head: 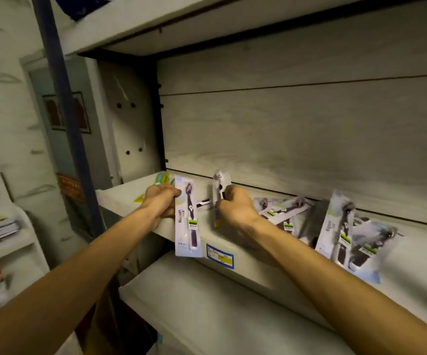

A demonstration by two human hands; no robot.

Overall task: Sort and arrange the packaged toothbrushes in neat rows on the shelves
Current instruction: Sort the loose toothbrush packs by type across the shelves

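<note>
My left hand (159, 201) grips a packaged toothbrush (188, 221) by its left edge; the pack stands upright at the front lip of the middle shelf (120, 198) and shows a dark brush on a white card. My right hand (234, 207) is curled round a second packaged toothbrush (219, 184), held upright just to the right. Several more toothbrush packs (284, 208) lie loose on the shelf to the right, and others (340, 226) lean over the front edge.
A green and yellow pack (162, 178) lies at the shelf's back left corner. A blue price label (220, 256) sticks to the shelf front. A lower shelf (207, 311) juts out beneath. A blue upright post (64, 103) stands left, with a white rack (5, 226) of goods beyond.
</note>
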